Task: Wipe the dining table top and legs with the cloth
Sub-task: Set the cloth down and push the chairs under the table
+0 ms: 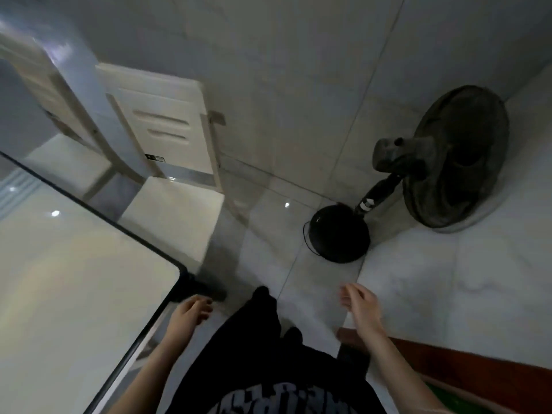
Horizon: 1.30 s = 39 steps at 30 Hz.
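While both hands hang bare, cloth not in sight. Left hand loose-fingered beside dining table corner; right hand loose too, holding nothing. Walking round might knock fan, standing close.

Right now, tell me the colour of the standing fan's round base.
Black. The fan base shows best in the head view, the only one available.

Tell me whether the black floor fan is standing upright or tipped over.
Upright. The fan stands on its round base, flat on the tiled floor, pole rising to the head.
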Available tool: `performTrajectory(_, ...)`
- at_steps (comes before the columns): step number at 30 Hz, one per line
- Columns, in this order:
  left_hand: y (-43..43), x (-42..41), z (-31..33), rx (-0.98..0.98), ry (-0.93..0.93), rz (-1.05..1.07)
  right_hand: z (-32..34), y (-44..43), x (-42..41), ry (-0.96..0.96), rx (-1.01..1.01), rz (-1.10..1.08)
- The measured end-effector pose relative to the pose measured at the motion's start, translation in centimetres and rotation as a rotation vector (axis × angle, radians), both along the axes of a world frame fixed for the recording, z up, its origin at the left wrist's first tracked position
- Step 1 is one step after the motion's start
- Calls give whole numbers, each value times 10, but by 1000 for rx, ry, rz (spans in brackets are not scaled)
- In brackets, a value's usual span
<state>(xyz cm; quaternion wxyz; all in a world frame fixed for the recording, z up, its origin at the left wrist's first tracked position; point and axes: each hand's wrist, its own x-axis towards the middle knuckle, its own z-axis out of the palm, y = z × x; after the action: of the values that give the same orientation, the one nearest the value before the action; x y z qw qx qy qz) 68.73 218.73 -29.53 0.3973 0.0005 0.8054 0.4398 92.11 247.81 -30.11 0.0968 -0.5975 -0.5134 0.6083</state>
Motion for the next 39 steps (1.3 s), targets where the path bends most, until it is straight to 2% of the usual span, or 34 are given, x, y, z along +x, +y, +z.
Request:
performTrajectory(8,95,-104,-16,-3,-39,-19,-13,85,-91,-13,40,3)
performTrajectory(16,202,-232,26,74,61,-113,-8,168,-190,-18,32,14)
performTrajectory(19,227,-264,37,117,83,-85,2,197,-233,5,26,44)
performTrajectory(24,264,-303,61,169,215,88,21,242,-332,117,81,140)
performTrajectory(28,289,-338,73,172,354,342,36,276,-437,253,106,268)
performTrajectory(34,327,-408,99,71,526,714,81,307,-610,455,116,664)
performTrajectory(39,349,-454,103,-6,471,940,113,291,-729,575,142,988)
